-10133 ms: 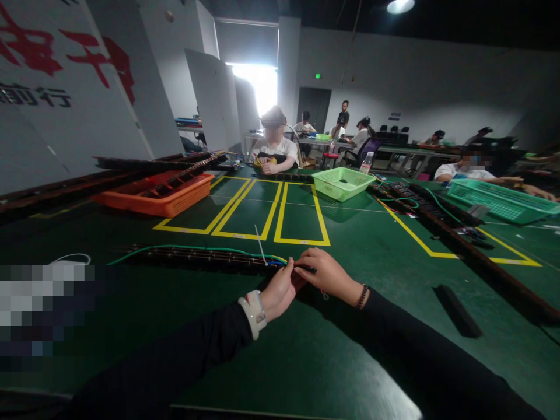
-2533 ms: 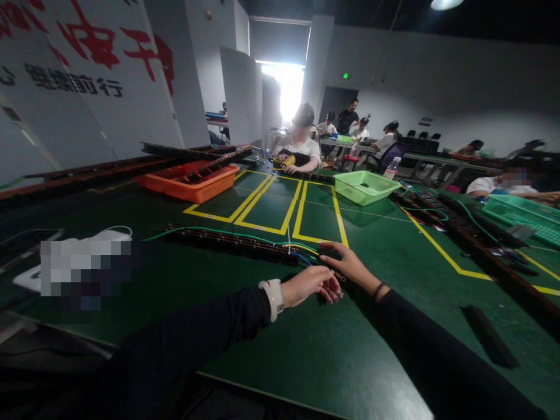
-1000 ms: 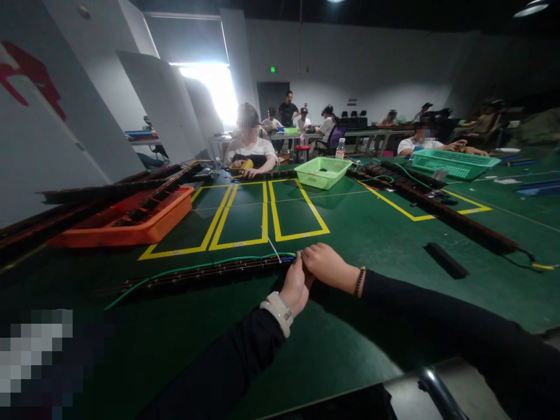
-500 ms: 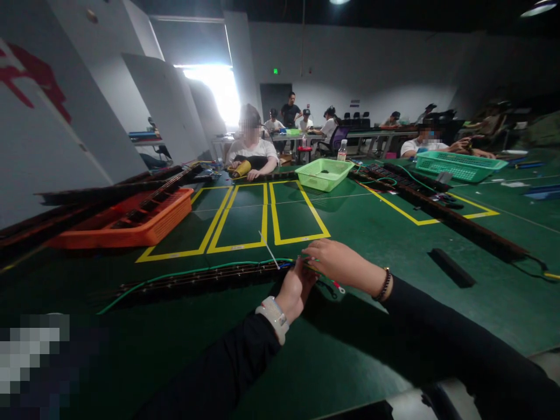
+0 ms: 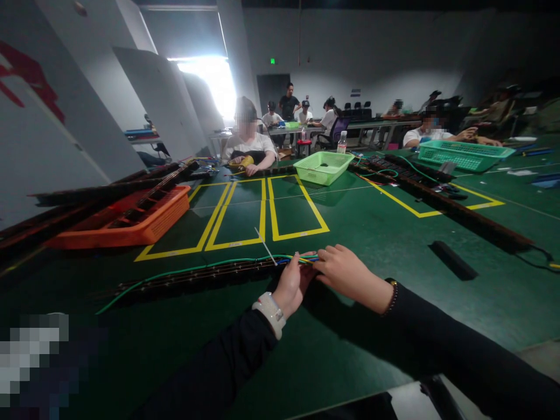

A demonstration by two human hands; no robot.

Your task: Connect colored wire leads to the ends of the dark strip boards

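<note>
A bundle of green, yellow and blue wires [image 5: 307, 260] runs between my two hands. My left hand [image 5: 294, 287], with a white watch at the wrist, is closed around the bundle near the right end of a long dark strip [image 5: 196, 276]. My right hand [image 5: 345, 273] pinches the same wires a little farther right; its fingertips hide their ends. Along the strip lies a green wire [image 5: 175, 270] that curves down at the left. A white cable tie [image 5: 265, 246] sticks up at an angle just left of my left hand.
An orange basket [image 5: 153, 224] holding dark strips stands at left. Light green [image 5: 324, 169] and teal [image 5: 466, 156] baskets are farther back. Yellow tape frames mark the green table. A short black piece [image 5: 453, 260] and a long dark strip [image 5: 472, 213] lie right. People sit across the table.
My right hand has slid slightly right along the wires, and more of the coloured strands show between my hands. The red-sleeved ring terminal below them is no longer visible.
</note>
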